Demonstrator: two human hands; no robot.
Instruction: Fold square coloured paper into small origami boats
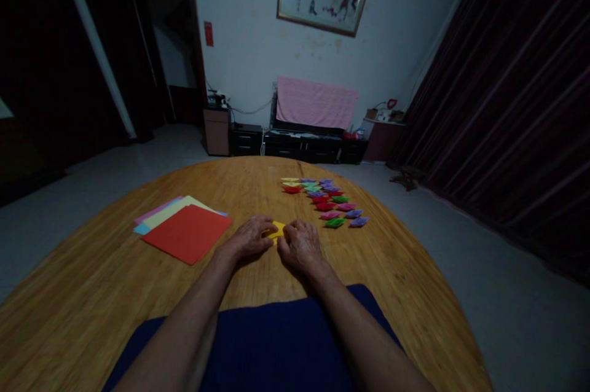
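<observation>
On the round wooden table (92, 294), my left hand (251, 236) and my right hand (299, 244) press together on a small yellow folded paper (278, 230) that lies flat between them. Most of the paper is hidden under my fingers. A stack of coloured paper sheets (187, 231), red on top, lies just left of my left hand. To the upper right of my right hand sit several small folded paper pieces (329, 203) in red, purple, green, pink and yellow, laid in rows.
A dark blue cloth (276, 343) covers my lap at the table's near edge. Beyond the table stand a low TV cabinet with a pink cloth (316, 103) over it, a framed picture on the wall, and dark curtains (516, 103) at right.
</observation>
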